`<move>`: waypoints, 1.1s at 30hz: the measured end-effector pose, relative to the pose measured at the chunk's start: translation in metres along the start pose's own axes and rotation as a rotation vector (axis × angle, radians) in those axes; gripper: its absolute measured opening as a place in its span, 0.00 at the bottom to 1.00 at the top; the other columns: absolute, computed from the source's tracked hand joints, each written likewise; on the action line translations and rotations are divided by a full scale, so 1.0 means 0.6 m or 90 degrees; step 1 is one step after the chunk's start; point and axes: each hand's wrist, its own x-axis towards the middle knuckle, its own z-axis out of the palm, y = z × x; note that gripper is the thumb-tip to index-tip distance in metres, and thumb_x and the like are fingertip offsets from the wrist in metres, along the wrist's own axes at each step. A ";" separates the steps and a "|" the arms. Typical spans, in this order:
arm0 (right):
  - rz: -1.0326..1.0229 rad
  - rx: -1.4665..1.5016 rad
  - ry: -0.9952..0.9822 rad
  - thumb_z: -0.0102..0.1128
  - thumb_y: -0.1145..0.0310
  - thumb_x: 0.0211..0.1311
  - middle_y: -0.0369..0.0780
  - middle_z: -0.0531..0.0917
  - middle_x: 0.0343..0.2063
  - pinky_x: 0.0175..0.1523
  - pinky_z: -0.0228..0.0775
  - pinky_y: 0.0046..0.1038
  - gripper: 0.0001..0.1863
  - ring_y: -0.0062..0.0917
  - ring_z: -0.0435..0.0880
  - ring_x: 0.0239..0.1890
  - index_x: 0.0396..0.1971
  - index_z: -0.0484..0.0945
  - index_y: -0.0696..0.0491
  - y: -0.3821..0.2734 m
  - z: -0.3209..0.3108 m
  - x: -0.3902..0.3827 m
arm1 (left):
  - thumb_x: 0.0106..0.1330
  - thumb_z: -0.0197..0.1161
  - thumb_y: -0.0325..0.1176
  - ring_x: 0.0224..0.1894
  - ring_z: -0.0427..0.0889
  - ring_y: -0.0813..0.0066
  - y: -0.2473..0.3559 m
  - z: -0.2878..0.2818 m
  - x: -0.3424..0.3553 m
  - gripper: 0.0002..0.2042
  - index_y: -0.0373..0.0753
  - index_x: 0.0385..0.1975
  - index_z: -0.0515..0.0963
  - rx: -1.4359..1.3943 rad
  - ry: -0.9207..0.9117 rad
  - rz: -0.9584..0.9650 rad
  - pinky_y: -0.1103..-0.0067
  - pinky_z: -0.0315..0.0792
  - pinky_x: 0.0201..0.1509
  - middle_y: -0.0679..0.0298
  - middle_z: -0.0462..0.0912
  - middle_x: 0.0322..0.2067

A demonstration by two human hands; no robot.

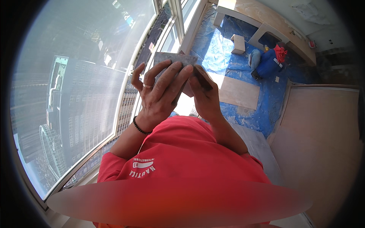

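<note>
Spreading left hand point(159, 91): fingers fanned apart and half bent, their tips on the face of the grey flat piece point(167, 57); the thumb is hidden, so I cannot tell whether it pinches from beneath
Right hand point(205, 97): just below the grey flat piece's right end, fingers curled in, closed with the thumb on a dark brown piece point(203, 77); whether that joins the grey one I cannot tell
Grey flat piece: raised in front of the red shirt point(197, 148), its lower part covered by the left fingers
Ring and bracelet: a ring point(147, 86) on a left finger and a dark beaded bracelet point(138, 127) on that wrist, both below the grey flat piece
Window point(83, 95): left of the grey flat piece, tall buildings beyond the glass
Blue sheeting point(270, 117): on the floor, right of the grey flat piece, with a pale board point(239, 93) flat on it
Co-worker point(270, 66): well to the right of the grey flat piece, crouching in blue, red cloth about the head
Large panel point(323, 125): farther right and lower than the grey flat piece
</note>
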 end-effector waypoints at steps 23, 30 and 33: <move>-0.522 -0.722 -0.041 0.64 0.59 0.62 0.30 0.77 0.63 0.72 0.62 0.52 0.23 0.35 0.74 0.64 0.58 0.83 0.31 0.063 0.050 -0.006 | 0.79 0.51 0.51 0.59 0.81 0.61 -0.085 0.147 -0.104 0.32 0.38 0.74 0.57 -1.504 -0.111 -0.697 0.68 0.84 0.55 0.50 0.74 0.63; -0.409 -0.523 0.106 0.56 0.77 0.67 0.43 0.80 0.59 0.68 0.68 0.40 0.25 0.44 0.76 0.63 0.64 0.78 0.51 0.061 -0.017 0.077 | 0.78 0.57 0.52 0.13 0.54 0.91 -0.080 0.095 -0.094 0.20 0.41 0.53 0.73 -1.237 -0.259 -0.918 0.87 0.50 0.17 0.76 0.63 0.21; -0.437 -0.523 0.117 0.42 0.71 0.81 0.50 0.78 0.60 0.64 0.72 0.43 0.20 0.44 0.78 0.61 0.64 0.74 0.64 0.066 -0.025 0.061 | 0.77 0.52 0.60 0.13 0.56 0.92 -0.085 0.070 -0.109 0.30 0.37 0.61 0.72 -1.226 -0.205 -0.936 0.88 0.49 0.16 0.79 0.61 0.19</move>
